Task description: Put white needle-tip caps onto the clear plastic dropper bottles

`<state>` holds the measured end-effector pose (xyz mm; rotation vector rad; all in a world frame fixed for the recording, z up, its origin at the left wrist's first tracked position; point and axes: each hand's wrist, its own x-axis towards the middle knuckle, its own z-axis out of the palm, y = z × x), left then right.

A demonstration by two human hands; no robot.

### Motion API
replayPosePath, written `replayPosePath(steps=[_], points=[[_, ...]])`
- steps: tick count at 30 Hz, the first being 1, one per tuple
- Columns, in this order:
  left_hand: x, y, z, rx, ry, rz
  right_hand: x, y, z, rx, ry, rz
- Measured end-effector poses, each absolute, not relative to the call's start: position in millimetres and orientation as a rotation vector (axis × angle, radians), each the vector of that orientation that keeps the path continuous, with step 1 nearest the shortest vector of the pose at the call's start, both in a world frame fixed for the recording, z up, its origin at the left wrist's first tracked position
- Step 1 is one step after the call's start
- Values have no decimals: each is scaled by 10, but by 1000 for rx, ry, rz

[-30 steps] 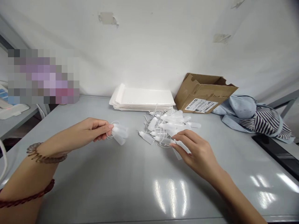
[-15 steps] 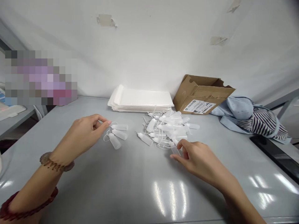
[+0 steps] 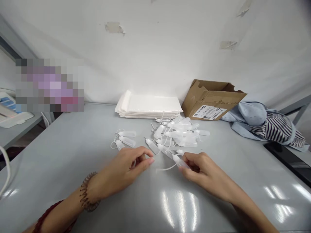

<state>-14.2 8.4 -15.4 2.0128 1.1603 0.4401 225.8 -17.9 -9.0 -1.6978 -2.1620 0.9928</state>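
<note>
My right hand [image 3: 204, 166] pinches a small translucent needle-tip squeeze bottle [image 3: 179, 161] between thumb and fingers, at the near edge of a heap of similar bottles [image 3: 181, 133]. Its tip points up and left, and a thin white strap [image 3: 166, 168] trails from it to the left. My left hand [image 3: 128, 168] hovers over the table left of that bottle, palm turned inward. A small gap shows between its bent index finger and thumb, and I see nothing held there. Behind it lie three more bottles [image 3: 127, 141] in a fan, the nearest partly hidden by the hand.
A stack of white padded envelopes [image 3: 153, 105] lies against the wall. To its right stands an open cardboard box [image 3: 213, 100] with a label. Blue and striped cloth [image 3: 267, 124] and a black phone [image 3: 289, 161] are at the right. A white cable [image 3: 6, 168] hangs at the left edge.
My left hand has left the three fanned bottles and moved right and nearer to me. My right hand has closed on a bottle and drawn it slightly from the heap.
</note>
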Motion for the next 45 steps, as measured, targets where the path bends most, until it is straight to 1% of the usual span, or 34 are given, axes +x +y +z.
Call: replayPosePath(steps=[2,5,13,17,20,23,28,34,38,45], points=[[-101,53,-125,1898,1113,370,2232,-188,-102,-1642,-2113,1015],[-82,36,-85,1745,1034,338,2188,-205,-170,-1602,-2100,913],[-158,71,-65,1581,962,400,2146,-207,-341,-1410,-2148,324],[-150,75,-75,1505,955,404,2139,-209,-362,-1334,-2146,166],[-129,62,-73,1513,973,405,2138,-225,-363,-1276,-2174,168],[-121,49,-94,1560,978,463,2130,-241,-371,-1208,-2218,245],[-122,34,-137,1741,1030,520,2102,-251,-419,-1047,-2239,278],[-121,0,-143,1939,1068,509,2102,-259,-403,-1023,-2139,360],[-122,2,-154,1953,1065,548,2112,-268,-369,-989,-2099,455],[-126,18,-190,1949,982,620,2117,-277,-356,-954,-2110,460]])
